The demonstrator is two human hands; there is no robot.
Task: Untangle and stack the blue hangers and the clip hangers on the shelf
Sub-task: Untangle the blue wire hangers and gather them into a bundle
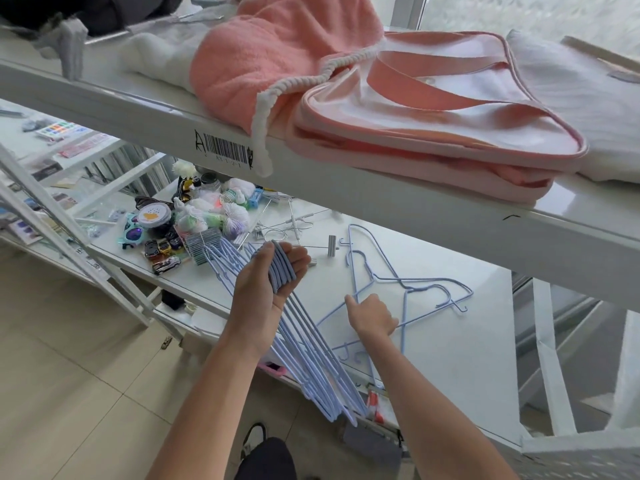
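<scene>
My left hand (268, 282) is palm up and holds a bundle of several blue hangers (313, 368) by their bars; the bundle hangs past the front edge of the white shelf (450, 358). My right hand (372, 317) grips the wire of a loose blue hanger (403, 327) lying on the shelf. More tangled blue hangers (412, 282) lie just beyond that hand. Metal clip hangers (304, 233) rest farther back on the shelf, partly hidden under the upper shelf.
An upper shelf (381, 199) overhangs the work area, carrying a pink bag (433, 109) and a pink towel (263, 53). Toy cars, sunglasses and small bags (194, 220) crowd the shelf's left part. Tiled floor (69, 358) lies below.
</scene>
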